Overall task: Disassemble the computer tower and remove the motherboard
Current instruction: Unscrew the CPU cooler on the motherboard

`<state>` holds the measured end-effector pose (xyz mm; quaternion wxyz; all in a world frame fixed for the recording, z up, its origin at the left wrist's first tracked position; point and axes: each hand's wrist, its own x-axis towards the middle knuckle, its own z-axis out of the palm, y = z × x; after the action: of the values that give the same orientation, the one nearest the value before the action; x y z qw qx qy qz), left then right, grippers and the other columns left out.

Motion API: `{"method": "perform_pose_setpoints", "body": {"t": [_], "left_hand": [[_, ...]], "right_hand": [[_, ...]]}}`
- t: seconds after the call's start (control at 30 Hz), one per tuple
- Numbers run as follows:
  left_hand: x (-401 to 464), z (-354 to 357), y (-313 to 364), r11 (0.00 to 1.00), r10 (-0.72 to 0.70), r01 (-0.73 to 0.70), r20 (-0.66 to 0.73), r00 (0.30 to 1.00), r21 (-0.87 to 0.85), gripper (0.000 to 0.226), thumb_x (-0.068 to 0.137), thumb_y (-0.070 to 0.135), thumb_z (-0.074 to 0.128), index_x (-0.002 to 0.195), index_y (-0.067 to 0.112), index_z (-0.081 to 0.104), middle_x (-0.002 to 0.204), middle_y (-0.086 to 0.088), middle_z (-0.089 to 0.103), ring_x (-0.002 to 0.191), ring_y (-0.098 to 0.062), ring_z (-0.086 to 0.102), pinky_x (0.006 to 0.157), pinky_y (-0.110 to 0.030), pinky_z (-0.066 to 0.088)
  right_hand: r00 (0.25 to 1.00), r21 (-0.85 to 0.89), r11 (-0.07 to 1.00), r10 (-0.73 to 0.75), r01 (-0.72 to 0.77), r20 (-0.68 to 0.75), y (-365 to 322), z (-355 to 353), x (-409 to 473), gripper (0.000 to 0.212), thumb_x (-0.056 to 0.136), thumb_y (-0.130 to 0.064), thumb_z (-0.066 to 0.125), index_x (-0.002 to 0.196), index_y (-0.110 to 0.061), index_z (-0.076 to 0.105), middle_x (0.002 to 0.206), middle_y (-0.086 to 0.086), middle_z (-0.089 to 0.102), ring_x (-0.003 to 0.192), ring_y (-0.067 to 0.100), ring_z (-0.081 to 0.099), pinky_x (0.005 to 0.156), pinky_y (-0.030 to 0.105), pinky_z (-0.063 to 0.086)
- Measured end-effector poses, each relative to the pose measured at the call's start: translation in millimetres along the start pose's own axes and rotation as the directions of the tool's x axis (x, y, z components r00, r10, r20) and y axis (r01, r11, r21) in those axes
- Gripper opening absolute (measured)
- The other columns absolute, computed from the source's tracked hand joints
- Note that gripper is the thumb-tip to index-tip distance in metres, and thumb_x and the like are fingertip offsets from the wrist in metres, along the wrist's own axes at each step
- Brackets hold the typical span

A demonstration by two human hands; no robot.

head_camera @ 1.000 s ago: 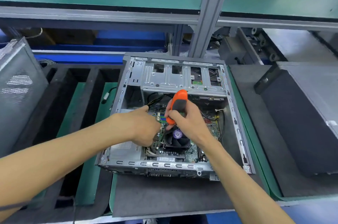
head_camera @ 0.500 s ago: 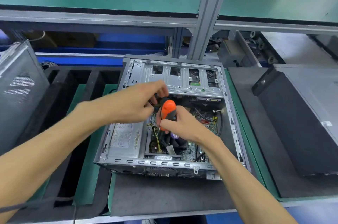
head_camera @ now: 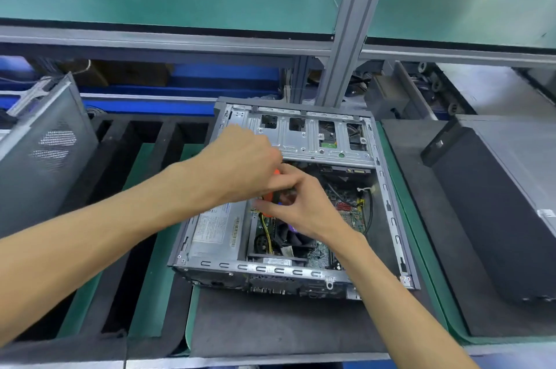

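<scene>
The computer tower (head_camera: pixel 288 203) lies on its side on a dark mat (head_camera: pixel 270 326) at the middle of the tabletop (head_camera: pixel 156 293), open face up, directly beneath both my hands. My left hand (head_camera: pixel 240 164) is over the far-left interior, fingers curled down; what they close on is hidden, so I cannot tell its grip. My right hand (head_camera: pixel 301 203) sits just right of it, touching it, thumb and fingers curled round the orange screwdriver (head_camera: pixel 268 195), of which only a sliver shows between the hands. The motherboard (head_camera: pixel 346 206) is seated in the case floor, green, partly covered by my right hand. A silver power supply (head_camera: pixel 216 233) fills the near-left bay; a drive cage (head_camera: pixel 310 137) with four cutouts spans the far side. One open tower, one screwdriver, one closed tower (head_camera: pixel 496 203) at right, one grey panel (head_camera: pixel 42 152) at left.
</scene>
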<state>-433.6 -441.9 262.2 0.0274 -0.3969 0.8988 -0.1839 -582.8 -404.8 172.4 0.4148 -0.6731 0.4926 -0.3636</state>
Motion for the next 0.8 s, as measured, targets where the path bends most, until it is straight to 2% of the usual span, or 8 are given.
{"method": "perform_pose_setpoints", "body": {"t": [0.07, 0.2, 0.27, 0.43, 0.53, 0.63, 0.7, 0.8], "left_hand": [[-6.9, 0.2, 3.5, 0.997, 0.007, -0.012, -0.062, 0.998, -0.077, 0.054, 0.094, 0.067, 0.025, 0.077, 0.023, 0.050, 0.065, 0.004, 0.043, 0.050, -0.015, 0.037, 0.047, -0.029, 0.021], [-15.7, -10.0, -6.6, 0.871, 0.239, -0.190, 0.052, 0.970, -0.454, 0.028, 0.093, 0.040, 0.057, 0.118, 0.029, 0.052, 0.109, 0.011, 0.046, 0.066, -0.005, 0.039, 0.063, -0.027, 0.040], [-10.0, -13.4, -8.8, 0.899, 0.233, -0.185, 0.076, 0.969, -0.396, 0.025, 0.093, 0.044, 0.056, 0.110, 0.026, 0.058, 0.104, 0.009, 0.053, 0.067, -0.010, 0.041, 0.063, -0.028, 0.037], [0.1, -10.7, 8.0, 0.996, 0.088, -0.090, 0.066, 0.994, 0.024, 0.062, 0.095, 0.063, 0.016, 0.063, 0.019, 0.046, 0.067, 0.000, 0.056, 0.050, -0.020, 0.040, 0.048, -0.029, 0.021], [-7.4, -8.5, 7.1, 0.996, 0.084, -0.082, 0.042, 0.996, -0.044, 0.055, 0.093, 0.060, 0.016, 0.088, 0.018, 0.052, 0.086, 0.004, 0.047, 0.068, -0.018, 0.053, 0.051, -0.031, 0.027], [-13.1, -17.3, -3.1, 0.882, 0.255, -0.182, 0.116, 0.960, -0.435, 0.026, 0.094, 0.034, 0.051, 0.120, 0.028, 0.049, 0.111, 0.012, 0.044, 0.084, -0.010, 0.049, 0.069, -0.029, 0.042], [-10.9, -17.7, -7.4, 0.873, 0.280, -0.191, 0.141, 0.950, -0.448, 0.019, 0.094, 0.028, 0.054, 0.113, 0.027, 0.057, 0.102, 0.014, 0.045, 0.083, -0.011, 0.051, 0.072, -0.027, 0.043], [-2.5, -12.7, -7.8, 0.963, 0.174, -0.136, 0.148, 0.974, -0.234, 0.027, 0.100, 0.041, 0.044, 0.095, 0.020, 0.061, 0.090, 0.005, 0.055, 0.069, -0.016, 0.049, 0.063, -0.029, 0.041]], "right_hand": [[1.000, -0.015, 1.000, -0.005, 0.005, 0.009, -0.3, -4.7, -1.3, 0.026, 0.081, -0.026, 0.084, 0.094, -0.014, 0.065, 0.092, 0.015, 0.065, 0.084, 0.034, 0.062, 0.075, 0.049, 0.053], [0.994, 0.004, 0.999, 0.044, -0.045, 0.104, -0.7, -21.4, -4.9, 0.019, 0.085, -0.020, 0.080, 0.081, -0.026, 0.063, 0.080, 0.007, 0.067, 0.058, 0.011, 0.065, 0.059, 0.019, 0.049], [0.988, -0.060, 0.998, 0.044, -0.036, 0.149, -1.2, -19.0, -4.9, 0.018, 0.084, -0.012, 0.076, 0.079, -0.017, 0.060, 0.069, -0.001, 0.059, 0.059, 0.006, 0.052, 0.060, 0.022, 0.043], [0.995, -0.030, 0.999, 0.024, -0.021, 0.100, -1.4, -5.7, -5.4, 0.028, 0.085, -0.023, 0.081, 0.106, -0.010, 0.067, 0.106, 0.009, 0.068, 0.100, 0.020, 0.064, 0.092, 0.038, 0.051], [0.992, -0.059, 0.998, 0.029, -0.023, 0.120, 0.4, -5.3, -1.6, 0.016, 0.088, -0.024, 0.079, 0.100, -0.016, 0.071, 0.103, 0.003, 0.070, 0.097, 0.017, 0.064, 0.090, 0.035, 0.051], [0.987, -0.071, 0.997, 0.041, -0.030, 0.155, 0.0, -7.6, 0.1, 0.020, 0.089, -0.023, 0.076, 0.081, -0.032, 0.060, 0.076, -0.025, 0.065, 0.071, -0.007, 0.060, 0.064, 0.009, 0.045], [0.988, -0.089, 0.996, -0.003, 0.016, 0.152, 1.2, -5.7, 1.1, 0.031, 0.088, -0.021, 0.077, 0.081, -0.044, 0.057, 0.082, -0.026, 0.065, 0.079, -0.013, 0.059, 0.070, 0.004, 0.041], [0.987, -0.146, 0.987, -0.038, 0.062, 0.158, 7.0, -0.7, 1.9, 0.024, 0.085, -0.030, 0.080, 0.091, -0.043, 0.061, 0.098, -0.004, 0.060, 0.086, 0.003, 0.057, 0.075, 0.015, 0.043]]}}
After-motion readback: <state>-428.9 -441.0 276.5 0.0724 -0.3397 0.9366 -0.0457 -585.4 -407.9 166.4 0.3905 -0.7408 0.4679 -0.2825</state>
